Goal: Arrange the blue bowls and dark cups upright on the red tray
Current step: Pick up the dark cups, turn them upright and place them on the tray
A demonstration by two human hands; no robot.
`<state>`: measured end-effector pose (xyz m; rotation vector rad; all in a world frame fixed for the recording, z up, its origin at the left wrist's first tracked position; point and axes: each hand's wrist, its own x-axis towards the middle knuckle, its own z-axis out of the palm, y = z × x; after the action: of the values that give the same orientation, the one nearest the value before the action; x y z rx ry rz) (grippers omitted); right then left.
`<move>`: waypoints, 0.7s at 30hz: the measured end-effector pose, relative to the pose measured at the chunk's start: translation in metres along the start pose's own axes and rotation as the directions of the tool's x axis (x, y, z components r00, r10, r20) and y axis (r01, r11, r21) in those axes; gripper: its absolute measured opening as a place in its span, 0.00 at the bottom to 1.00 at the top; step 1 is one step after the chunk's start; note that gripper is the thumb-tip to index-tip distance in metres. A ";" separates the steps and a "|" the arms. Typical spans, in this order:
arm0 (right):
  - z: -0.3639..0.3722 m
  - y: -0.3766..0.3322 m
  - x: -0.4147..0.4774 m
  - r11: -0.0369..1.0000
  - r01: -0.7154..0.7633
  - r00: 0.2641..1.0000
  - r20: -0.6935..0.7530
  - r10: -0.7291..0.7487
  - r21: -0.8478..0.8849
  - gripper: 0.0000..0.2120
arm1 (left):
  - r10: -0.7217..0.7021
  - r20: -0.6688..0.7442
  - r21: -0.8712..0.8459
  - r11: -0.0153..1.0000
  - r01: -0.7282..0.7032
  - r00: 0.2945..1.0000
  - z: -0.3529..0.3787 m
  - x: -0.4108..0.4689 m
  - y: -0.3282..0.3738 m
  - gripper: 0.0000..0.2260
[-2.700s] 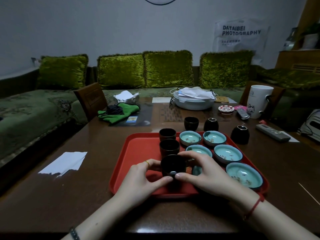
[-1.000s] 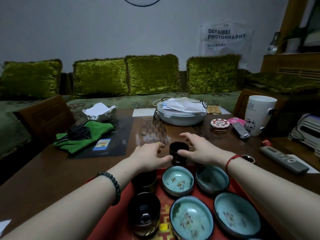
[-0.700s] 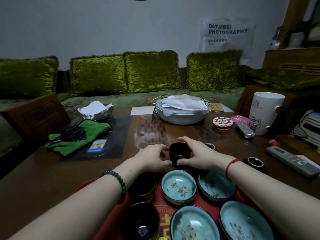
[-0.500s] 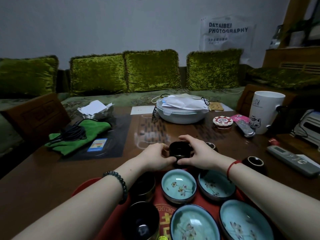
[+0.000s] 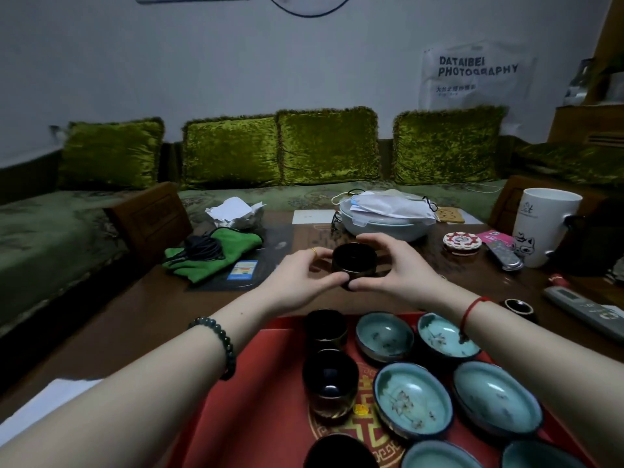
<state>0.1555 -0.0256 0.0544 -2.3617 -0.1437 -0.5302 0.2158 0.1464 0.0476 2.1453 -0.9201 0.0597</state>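
I hold one dark cup [image 5: 354,261] in the air beyond the red tray [image 5: 266,383], with my left hand [image 5: 300,276] and my right hand [image 5: 395,268] both shut on its sides. The cup is tilted with its mouth toward me. On the tray a column of dark cups [image 5: 329,383] stands upright at the left. To their right sit several blue bowls [image 5: 412,400], all upright. Another dark cup [image 5: 518,307] rests on the table right of my right wrist.
A white mug [image 5: 543,224], remote controls [image 5: 587,309], a round red-and-white coaster [image 5: 462,242] and a lidded white dish [image 5: 385,221] lie on the far side of the wooden table. A green cloth [image 5: 216,255] lies at the left. White paper [image 5: 47,400] is near the front left edge.
Both hands closed on the far dark cup and lifted it off the table. My head tilted up, so the tray sits lower in view.
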 end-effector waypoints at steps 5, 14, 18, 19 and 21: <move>0.018 -0.039 -0.001 0.995 0.024 0.999 0.038 -0.028 0.094 0.37 | 0.006 -0.102 -0.011 1.000 -0.007 0.995 -0.031 -0.033 -0.004 0.17; 0.052 -0.073 -0.001 0.992 0.005 0.986 0.168 -0.026 0.126 0.33 | -0.035 -0.135 0.024 0.999 0.038 0.990 -0.062 -0.075 -0.026 0.19; 0.063 -0.074 -0.001 0.996 -0.023 0.969 0.245 0.002 0.084 0.35 | -0.049 -0.116 0.020 0.998 0.051 0.992 -0.061 -0.087 -0.038 0.19; 0.066 -0.074 -0.002 0.997 -0.024 0.968 0.250 0.006 0.070 0.35 | -0.051 -0.119 0.016 0.998 0.053 0.992 -0.060 -0.089 -0.041 0.18; 0.072 -0.073 -0.002 0.999 -0.020 0.965 0.264 0.008 0.043 0.34 | -0.063 -0.125 0.012 0.998 0.065 0.990 -0.057 -0.092 -0.047 0.18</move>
<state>0.1597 0.0771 0.0502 -2.3778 -0.2570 -0.2006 0.1912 0.2600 0.0267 2.1578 -0.7803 0.1670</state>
